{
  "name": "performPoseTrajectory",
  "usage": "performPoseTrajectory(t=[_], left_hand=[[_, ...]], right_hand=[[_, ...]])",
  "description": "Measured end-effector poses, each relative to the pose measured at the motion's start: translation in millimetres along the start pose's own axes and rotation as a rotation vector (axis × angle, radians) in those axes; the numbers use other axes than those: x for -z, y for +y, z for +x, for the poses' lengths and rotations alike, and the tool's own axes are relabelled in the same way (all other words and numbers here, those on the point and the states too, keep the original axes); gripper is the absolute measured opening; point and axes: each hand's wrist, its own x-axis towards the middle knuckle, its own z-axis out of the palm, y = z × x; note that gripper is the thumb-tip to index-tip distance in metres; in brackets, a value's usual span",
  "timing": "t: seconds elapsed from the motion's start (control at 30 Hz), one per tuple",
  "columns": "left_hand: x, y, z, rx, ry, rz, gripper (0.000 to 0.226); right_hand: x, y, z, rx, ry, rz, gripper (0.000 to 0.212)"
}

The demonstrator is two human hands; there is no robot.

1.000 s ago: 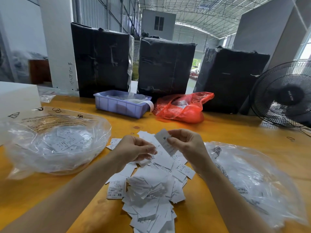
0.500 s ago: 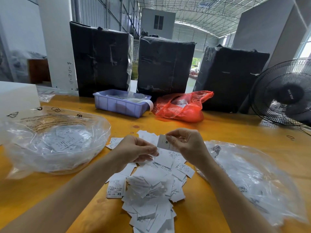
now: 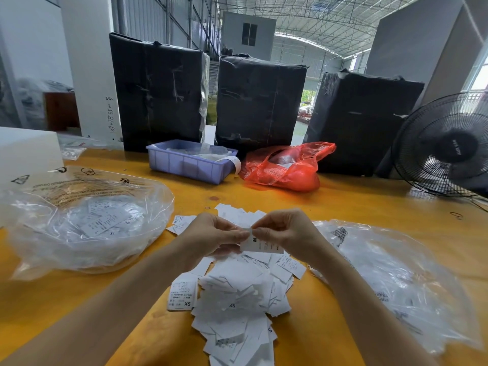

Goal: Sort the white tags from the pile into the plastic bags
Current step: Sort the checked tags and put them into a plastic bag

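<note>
A pile of white tags (image 3: 237, 307) lies on the yellow surface (image 3: 343, 204) closest to the camera, spilling between the two forearms; several tags show "XS" and one shows "S". Just above the pile, both hands meet over it. The right hand (image 3: 287, 233) pinches a single tag (image 3: 260, 245) marked "M" between thumb and fingertips, with the tag hanging below the fingers. The left hand (image 3: 211, 235) has its fingers curled, its fingertips touching the same tag's near edge; it seems to pinch that tag too, though the contact is partly hidden.

To the left of the pile sits a clear plastic bag (image 3: 79, 223), open and puffed, with white tags inside, some reading "XS". To the right lies a second clear plastic bag (image 3: 390, 281), flatter, with printed tags showing faintly through it.

Further back on the surface stands a lilac plastic tray (image 3: 190, 165), and just beside it to the right a red plastic bag (image 3: 285, 167). Behind them three black-wrapped bundles (image 3: 258, 101) stand upright in a row. A black fan (image 3: 449, 146) stands at the far right, and a white box (image 3: 26, 151) sits at the far left edge.
</note>
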Motion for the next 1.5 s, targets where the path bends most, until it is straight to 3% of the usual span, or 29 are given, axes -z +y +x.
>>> performPoseTrajectory(t=[0.17,0.3,0.53,0.7,0.83,1.0,1.07,1.17,1.27,1.5], left_hand=[[-3.2,-3.2,0.7,-0.026,0.003,0.017,0.021],[-11.6,-4.9,-3.8,-0.042,0.017,-0.048,0.026],[-17.9,-7.0,1.6,-0.047,0.220,-0.214,0.030],[-21.5,-12.5,1.5,-0.070,0.256,-0.215,0.021],[-20.4,-15.1,5.2,-0.081,0.349,-0.264,0.017],[-20.9,-17.8,6.4,-0.127,0.451,-0.309,0.018],[-21.1,-17.8,6.4,-0.131,0.462,-0.323,0.019],[-21.6,-17.5,5.7,-0.143,0.444,-0.341,0.020],[-23.8,-18.5,5.6,-0.118,0.415,-0.323,0.019],[-13.4,-8.2,-1.3,0.038,0.000,-0.333,0.046]], right_hand=[[-2.2,-1.5,-0.9,-0.018,-0.027,0.080,0.014],[-5.5,-2.1,-0.4,-0.025,0.068,0.064,0.024],[-7.1,0.1,1.2,-0.014,0.188,0.062,0.029],[-19.2,-0.8,2.2,0.025,0.137,0.000,0.033],[-22.6,-1.1,2.4,-0.005,0.189,-0.004,0.036],[-32.8,-7.0,-2.8,-0.041,0.022,0.043,0.031],[-36.8,-7.6,-3.5,-0.080,-0.004,0.147,0.038],[-38.0,-4.6,-1.1,-0.219,0.098,0.382,0.054],[-34.9,-3.6,0.8,-0.277,0.164,0.594,0.039],[-28.6,1.3,0.9,-0.166,0.294,0.284,0.025]])
